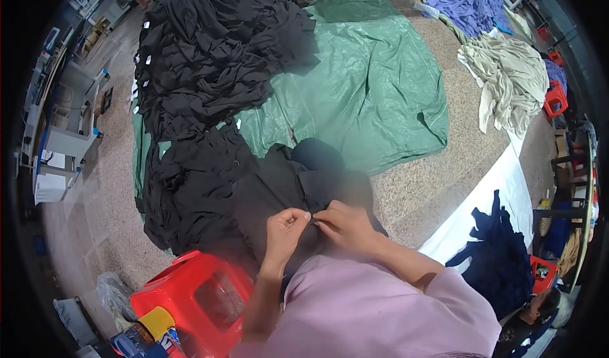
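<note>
Both hands, left hand (285,226) and right hand (342,225), pinch a seam of the black garment (273,190) on the lap, fingertips nearly touching. The thin fabric could slip from either pinch, or a hard pull could tear it.

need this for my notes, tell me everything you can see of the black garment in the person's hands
The black garment is dark, soft-looking cloth, matte and creased, draped over the person's lap. Its upper edge is pinched between the left hand and the right hand, which meet close together at one spot. The far end runs toward the pile of black garments on the green tarp. Its kind, seams or details cannot be told.
</note>
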Available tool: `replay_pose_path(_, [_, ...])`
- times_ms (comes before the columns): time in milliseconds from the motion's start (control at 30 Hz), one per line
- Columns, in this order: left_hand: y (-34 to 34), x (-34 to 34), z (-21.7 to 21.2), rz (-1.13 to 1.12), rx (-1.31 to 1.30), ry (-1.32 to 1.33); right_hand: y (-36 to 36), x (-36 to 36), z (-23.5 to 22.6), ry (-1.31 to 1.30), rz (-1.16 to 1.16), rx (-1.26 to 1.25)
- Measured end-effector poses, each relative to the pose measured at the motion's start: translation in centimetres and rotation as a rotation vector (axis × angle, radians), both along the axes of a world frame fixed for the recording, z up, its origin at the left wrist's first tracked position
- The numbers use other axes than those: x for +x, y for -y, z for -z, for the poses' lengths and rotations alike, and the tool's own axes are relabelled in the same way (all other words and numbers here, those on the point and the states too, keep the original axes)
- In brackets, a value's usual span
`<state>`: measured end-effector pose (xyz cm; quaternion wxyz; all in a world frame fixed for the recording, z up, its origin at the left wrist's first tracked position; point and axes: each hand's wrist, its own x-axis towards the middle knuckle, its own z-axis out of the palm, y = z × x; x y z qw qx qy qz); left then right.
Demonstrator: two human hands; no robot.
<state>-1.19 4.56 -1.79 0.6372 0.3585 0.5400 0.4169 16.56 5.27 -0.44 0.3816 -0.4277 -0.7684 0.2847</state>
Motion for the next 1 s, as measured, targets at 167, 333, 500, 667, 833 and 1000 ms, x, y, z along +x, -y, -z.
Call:
replay_pose_path(167, [0.2, -0.3, -0.5, 0.106, 0.06, -0.116, 0.0, 0.1, 0.0, 0.028, -0.04, -0.04])
replay_pose_path(333, [0.8, -0.2, 0.4, 0.158, 0.093, -0.151, 0.3, 0.2, 0.3, -0.029, -0.038, -0.078])
replay_pose_path(500, [1.1, 0.0, 0.6, 0.013, -0.045, 0.14, 0.7, 0.2, 0.4, -0.037, -0.031, -0.162])
replay_pose_path(667, [1.4, -0.3, 0.7, 0.085, 0.029, -0.033, 0.6, 0.0, 0.8, -0.013, -0.04, -0.015])
replay_pose_path(833, [1.7, -0.5, 0.1, 0.188, 0.098, -0.291, 1.0, -0.1, 1.0, -0.014, -0.04, -0.184])
replay_pose_path(1000, [1.8, -0.7, 0.8, 0.169, 0.076, -0.074, 1.1, 0.2, 1.2, -0.025, -0.06, -0.221])
